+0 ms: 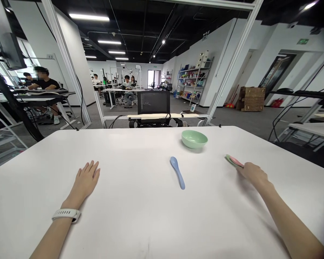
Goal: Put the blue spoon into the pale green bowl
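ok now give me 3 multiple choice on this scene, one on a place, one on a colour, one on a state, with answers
1. Where is the spoon?
A on the floor
B on the table
C on the shelf

2. What colour is the bowl?
A pale green
B red
C dark blue

3. What state is the left hand in?
A gripping a cup
B clenched in a fist
C lying open, palm down

Answers:
1 B, it lies on the white table top, to the right of the left hand.
2 A, its rim and sides show pale green.
3 C, the fingers lie spread flat on the table.
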### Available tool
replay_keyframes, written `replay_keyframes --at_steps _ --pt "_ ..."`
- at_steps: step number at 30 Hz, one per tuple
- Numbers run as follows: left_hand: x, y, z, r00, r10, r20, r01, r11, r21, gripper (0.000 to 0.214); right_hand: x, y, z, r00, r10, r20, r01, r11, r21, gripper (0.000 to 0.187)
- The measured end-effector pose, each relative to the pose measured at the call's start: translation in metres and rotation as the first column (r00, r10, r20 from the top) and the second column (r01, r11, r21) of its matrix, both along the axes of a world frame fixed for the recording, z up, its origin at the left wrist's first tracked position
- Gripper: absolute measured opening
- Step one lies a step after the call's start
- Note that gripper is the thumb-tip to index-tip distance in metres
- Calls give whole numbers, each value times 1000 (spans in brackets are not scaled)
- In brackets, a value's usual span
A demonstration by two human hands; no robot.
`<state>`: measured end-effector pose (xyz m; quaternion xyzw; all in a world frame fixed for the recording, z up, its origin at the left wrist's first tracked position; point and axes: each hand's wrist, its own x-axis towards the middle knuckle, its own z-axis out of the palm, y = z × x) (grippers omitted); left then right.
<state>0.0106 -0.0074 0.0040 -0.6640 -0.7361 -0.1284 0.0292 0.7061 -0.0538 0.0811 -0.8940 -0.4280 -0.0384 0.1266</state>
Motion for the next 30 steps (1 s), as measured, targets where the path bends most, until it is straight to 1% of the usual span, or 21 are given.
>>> replay_keyframes --at_steps 2,3,7,10,13,15,20,27,30 --pt "0 0 0 1000 -3 -1 3 1000 5 73 -1 1 0 997 -28 -68 25 999 -48 26" --pt "-1 0 0 1000 -5 -1 5 1000 7 73 -5 1 1 994 -23 -108 16 998 -61 27" --pt "-3 1 1 1000 -21 0 21 1000 5 76 -28 0 7 949 88 -302 -116 990 -78 38" --pt "-4 2 1 999 -32 0 32 999 5 78 -46 -2 5 906 167 -388 -210 975 -72 45" --pt "-4 3 0 999 -32 -7 33 999 20 76 -58 -2 0 893 211 -399 -259 963 -71 52" --pt "-4 3 0 1000 -30 -9 31 999 18 77 -61 -2 -2 896 219 -388 -275 957 -95 53" --pt "-3 2 0 1000 -24 0 24 1000 5 77 -61 -1 -2 897 214 -387 -283 951 -128 46" --pt "-3 2 -1 1000 -23 14 23 1000 20 77 -58 -3 -4 884 230 -406 -298 948 -111 48" --pt "-3 3 -2 1000 -23 12 23 999 33 75 -60 -3 -2 880 218 -422 -286 952 -105 41"
